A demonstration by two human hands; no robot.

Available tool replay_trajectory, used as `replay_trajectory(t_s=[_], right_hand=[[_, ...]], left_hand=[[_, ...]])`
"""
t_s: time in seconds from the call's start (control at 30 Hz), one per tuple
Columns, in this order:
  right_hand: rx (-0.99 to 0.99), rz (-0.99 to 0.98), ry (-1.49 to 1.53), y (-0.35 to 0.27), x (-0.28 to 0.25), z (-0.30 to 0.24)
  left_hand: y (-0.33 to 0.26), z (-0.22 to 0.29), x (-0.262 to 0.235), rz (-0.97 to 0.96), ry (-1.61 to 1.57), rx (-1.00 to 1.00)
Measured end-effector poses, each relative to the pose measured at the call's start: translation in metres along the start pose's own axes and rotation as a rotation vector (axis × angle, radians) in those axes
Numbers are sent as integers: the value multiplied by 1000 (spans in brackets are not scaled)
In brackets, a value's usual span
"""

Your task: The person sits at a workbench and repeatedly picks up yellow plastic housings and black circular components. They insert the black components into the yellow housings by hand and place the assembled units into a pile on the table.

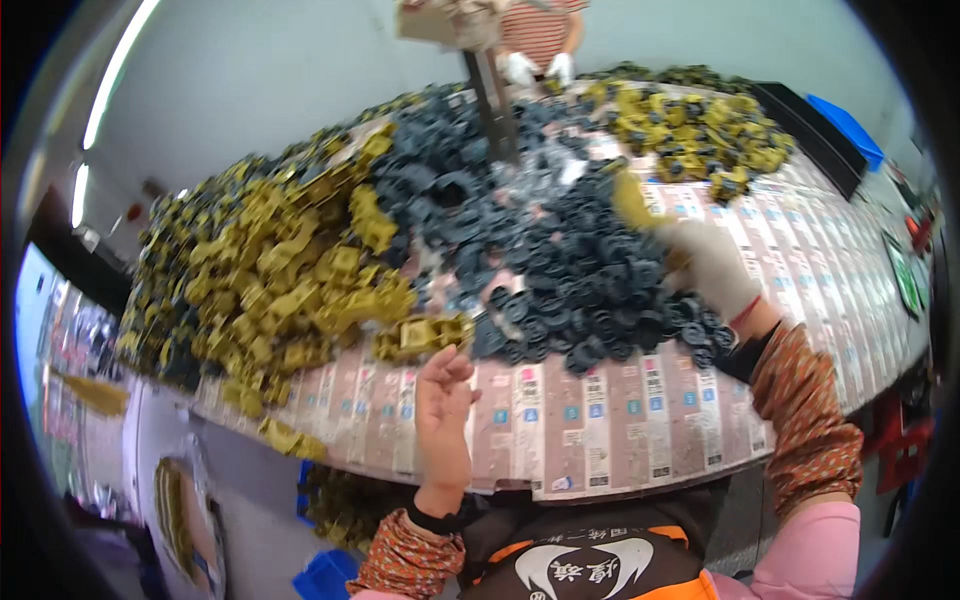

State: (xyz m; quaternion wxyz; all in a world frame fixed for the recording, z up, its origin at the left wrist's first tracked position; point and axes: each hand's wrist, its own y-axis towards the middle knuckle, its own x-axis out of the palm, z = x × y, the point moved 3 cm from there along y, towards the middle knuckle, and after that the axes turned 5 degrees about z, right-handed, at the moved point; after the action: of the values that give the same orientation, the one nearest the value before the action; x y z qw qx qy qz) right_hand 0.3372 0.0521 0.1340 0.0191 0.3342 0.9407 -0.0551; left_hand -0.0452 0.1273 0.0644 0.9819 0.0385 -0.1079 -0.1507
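Note:
My left hand [445,405], bare, is raised over the near table edge with its fingers loosely curled and apart. Its fingertips are close to a yellow plastic car-body-like part [425,337] at the front of the yellow heap; whether they touch it I cannot tell. In a white glove, my right hand [710,265] is closed at the right side of the dark grey heap. A yellow plastic part [630,197], smeared by motion, sticks out from its fingers. Dark grey round, wheel-like plastic parts [600,275] lie between the two hands.
Yellow parts [280,270] are heaped on the left. Yellow-and-grey assembled pieces [700,130] lie at the back right, near a black panel [810,135] and a blue bin [845,130]. A dark post [488,105] rises mid-table. Across the table, a person in white gloves [540,68] works.

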Motion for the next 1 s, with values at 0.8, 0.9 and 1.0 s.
replay_trajectory(t_s=[0.8, 0.9, 1.0], right_hand=[[-217, -61, -615, -86, -37, 52], [-152, -67, -539, -105, -46, 54], [-222, -56, -563, -128, -55, 52]], left_hand=[[26, -16, -317, 943, 514, -11], [42, -7, -295, 793, 949, -67], [52, -18, -271, 614, 917, 0]])
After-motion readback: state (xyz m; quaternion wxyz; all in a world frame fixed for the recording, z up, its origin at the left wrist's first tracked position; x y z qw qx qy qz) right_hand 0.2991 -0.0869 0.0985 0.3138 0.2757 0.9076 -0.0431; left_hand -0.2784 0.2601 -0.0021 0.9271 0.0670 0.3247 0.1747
